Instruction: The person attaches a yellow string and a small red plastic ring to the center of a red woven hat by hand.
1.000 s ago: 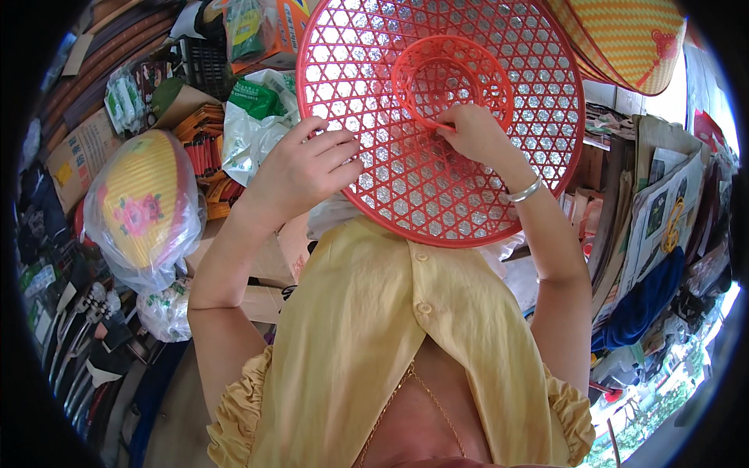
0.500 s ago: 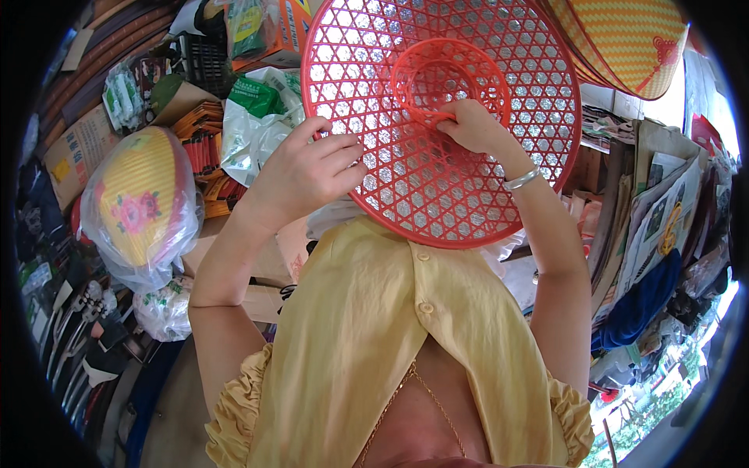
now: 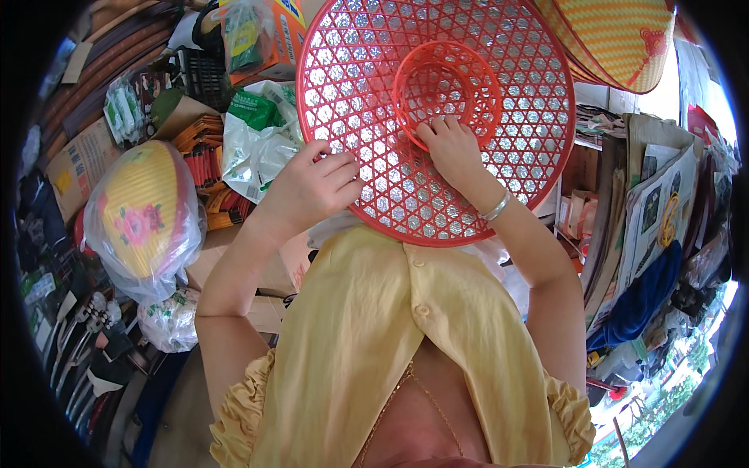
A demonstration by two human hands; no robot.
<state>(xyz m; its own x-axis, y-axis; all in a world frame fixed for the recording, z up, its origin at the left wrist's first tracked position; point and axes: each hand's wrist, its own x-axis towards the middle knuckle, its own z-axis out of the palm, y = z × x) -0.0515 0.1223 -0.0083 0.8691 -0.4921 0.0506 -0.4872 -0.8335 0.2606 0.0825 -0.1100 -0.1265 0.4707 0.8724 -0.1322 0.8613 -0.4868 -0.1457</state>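
Observation:
In front of my chest is a wide red woven hat (image 3: 367, 70) with an open hexagonal weave and a shiny silver layer behind it. Its inner side faces me. A round red lattice head ring (image 3: 488, 86) sits at its centre. My left hand (image 3: 316, 183) grips the hat's left rim, its fingers curled in. My right hand (image 3: 452, 152), with a silver bangle at the wrist, has its fingers closed on the near edge of the head ring. The fingertips are partly hidden.
At left lies a plastic-wrapped yellow hat (image 3: 144, 210) with pink flowers. A white and green plastic bag (image 3: 261, 136) stands beside orange packets (image 3: 204, 156). Yellow striped hats (image 3: 616, 43) hang at upper right. Stacked flat boards (image 3: 624, 226) line the right side.
My right hand has moved slightly left and down along the head ring, and its grip has shifted. The hat has tilted slightly. My left hand stays on the rim.

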